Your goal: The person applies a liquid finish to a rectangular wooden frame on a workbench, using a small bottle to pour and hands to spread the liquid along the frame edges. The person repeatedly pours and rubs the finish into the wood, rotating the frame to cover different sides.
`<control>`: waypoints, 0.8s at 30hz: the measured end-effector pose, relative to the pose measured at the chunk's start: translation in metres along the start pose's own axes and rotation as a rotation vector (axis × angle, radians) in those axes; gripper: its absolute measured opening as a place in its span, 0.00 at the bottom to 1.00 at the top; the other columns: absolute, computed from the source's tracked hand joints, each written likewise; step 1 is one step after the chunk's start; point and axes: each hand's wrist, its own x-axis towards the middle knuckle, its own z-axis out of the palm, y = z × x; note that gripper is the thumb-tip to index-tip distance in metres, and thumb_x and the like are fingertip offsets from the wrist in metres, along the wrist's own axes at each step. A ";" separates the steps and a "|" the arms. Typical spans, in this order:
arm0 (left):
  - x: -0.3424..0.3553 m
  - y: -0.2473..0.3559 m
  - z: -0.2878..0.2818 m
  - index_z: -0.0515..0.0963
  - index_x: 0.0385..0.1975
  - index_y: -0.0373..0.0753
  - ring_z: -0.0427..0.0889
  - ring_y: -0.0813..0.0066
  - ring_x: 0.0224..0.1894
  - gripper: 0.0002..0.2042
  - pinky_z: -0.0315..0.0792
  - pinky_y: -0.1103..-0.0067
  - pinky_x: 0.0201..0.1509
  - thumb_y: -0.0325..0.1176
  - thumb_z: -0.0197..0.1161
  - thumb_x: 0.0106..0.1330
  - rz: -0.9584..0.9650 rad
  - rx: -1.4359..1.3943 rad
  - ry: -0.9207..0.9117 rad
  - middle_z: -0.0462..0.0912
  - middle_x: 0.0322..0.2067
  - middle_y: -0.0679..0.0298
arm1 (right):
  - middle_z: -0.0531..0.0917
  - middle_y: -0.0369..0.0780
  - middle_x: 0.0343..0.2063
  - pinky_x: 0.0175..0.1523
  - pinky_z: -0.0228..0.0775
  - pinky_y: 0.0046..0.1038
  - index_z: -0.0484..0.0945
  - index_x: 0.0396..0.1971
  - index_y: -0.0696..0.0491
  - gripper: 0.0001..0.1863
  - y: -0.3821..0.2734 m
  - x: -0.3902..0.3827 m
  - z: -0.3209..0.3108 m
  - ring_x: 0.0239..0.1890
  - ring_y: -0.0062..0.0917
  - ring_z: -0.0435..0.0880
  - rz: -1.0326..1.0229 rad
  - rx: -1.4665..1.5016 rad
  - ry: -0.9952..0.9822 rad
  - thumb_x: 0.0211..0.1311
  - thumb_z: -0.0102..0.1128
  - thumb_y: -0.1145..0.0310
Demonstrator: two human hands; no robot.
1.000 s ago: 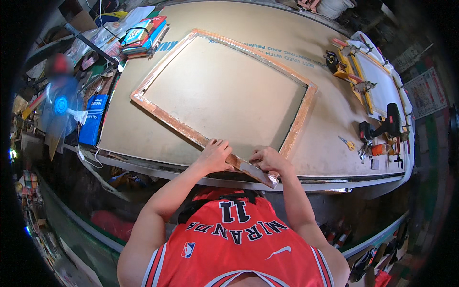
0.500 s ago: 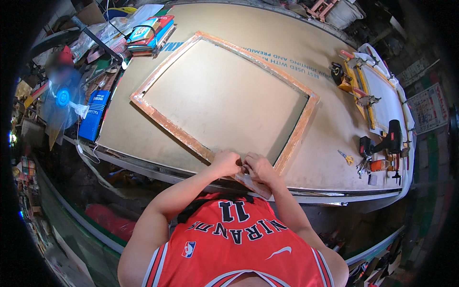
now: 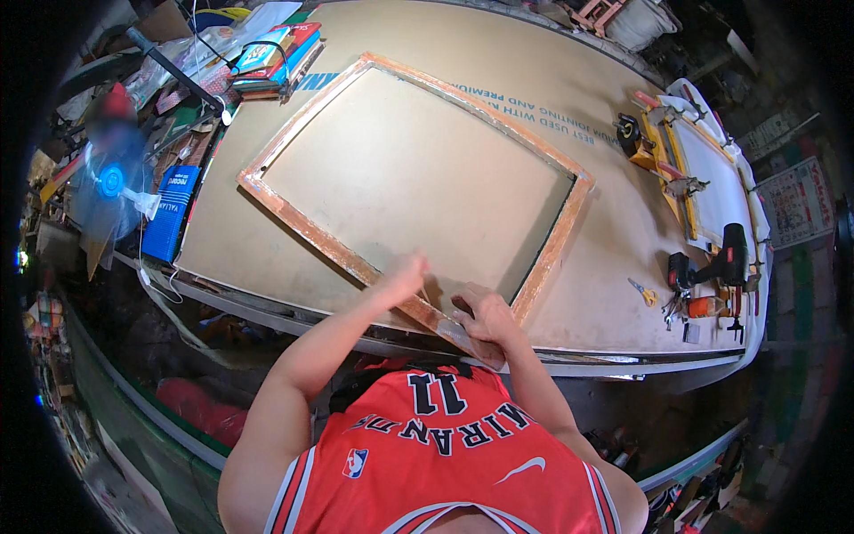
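Note:
A rectangular wooden frame [image 3: 307,230] with worn, orange-brown rails lies at a slant, its near corner reaching past the table's front edge. My left hand [image 3: 402,278] is closed and raised over the near rail, somewhat smeared by motion. A thin pale line shows just below its fingers; what they hold is too small to make out. Close to the near corner, my right hand [image 3: 485,316] rests with curled fingers gripping the frame's rail. A pale, shiny patch covers the rail beside that hand.
The tan board tabletop [image 3: 614,285] carries scissors [image 3: 643,292], a cordless drill [image 3: 725,262] and an orange-labelled bottle [image 3: 705,307] at right. Beyond them stands a clamped yellow frame [image 3: 669,165]. Stacked books [image 3: 277,62], a blue book [image 3: 172,214] and a small fan [image 3: 112,182] are at left.
My left hand has moved up and left, away from my right hand, and now hovers over the rail. My right hand stays at the near corner. The frame has barely shifted.

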 end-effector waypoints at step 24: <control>-0.032 -0.032 -0.033 0.84 0.47 0.34 0.88 0.67 0.39 0.09 0.79 0.73 0.45 0.27 0.62 0.72 0.170 -0.224 -0.013 0.89 0.36 0.54 | 0.90 0.48 0.37 0.47 0.80 0.32 0.89 0.44 0.56 0.14 -0.029 0.063 0.044 0.39 0.32 0.91 0.378 0.388 -0.064 0.56 0.67 0.75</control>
